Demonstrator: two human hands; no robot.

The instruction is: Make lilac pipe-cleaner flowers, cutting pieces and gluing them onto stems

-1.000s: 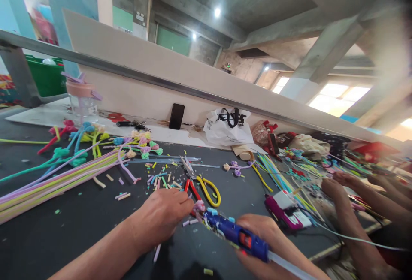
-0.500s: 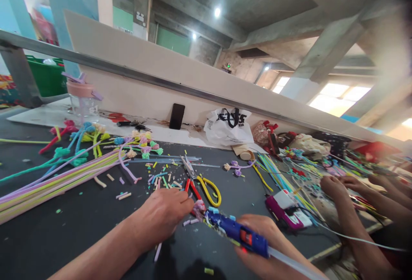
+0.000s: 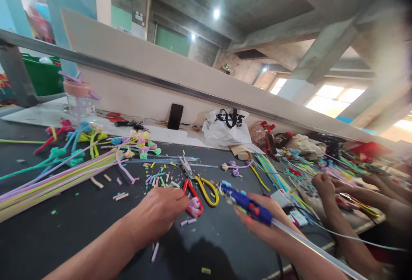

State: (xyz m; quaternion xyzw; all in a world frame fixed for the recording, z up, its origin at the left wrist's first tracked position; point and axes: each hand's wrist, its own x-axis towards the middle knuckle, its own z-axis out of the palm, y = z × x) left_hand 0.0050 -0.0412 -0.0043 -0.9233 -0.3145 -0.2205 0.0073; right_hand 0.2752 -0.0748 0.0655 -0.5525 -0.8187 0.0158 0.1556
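A blue hot glue gun (image 3: 246,204) with a long clear glue stick in its back is gripped by my right hand (image 3: 267,215), its nozzle pointing left. My left hand (image 3: 164,209) is closed in a pinch on a small pink-purple fuzzy flower (image 3: 194,207), which shows past the fingertips. A gap separates the nozzle from the flower. Behind the flower lie scissors (image 3: 196,185) with one red and one yellow handle, blades partly apart. Short cut pipe cleaner pieces (image 3: 161,179) are scattered beyond my left hand.
Long pastel pipe cleaners (image 3: 64,175) and fuzzy flowers (image 3: 141,143) cover the left side. A phone (image 3: 175,116) leans on the partition near a white bag (image 3: 227,127) and a clear bottle (image 3: 79,97). At right are a white power block (image 3: 283,198), cords and another person's hands (image 3: 325,188).
My right hand has drawn the glue gun up and to the right, away from the flower. My left hand keeps hold of the flower and has barely moved.
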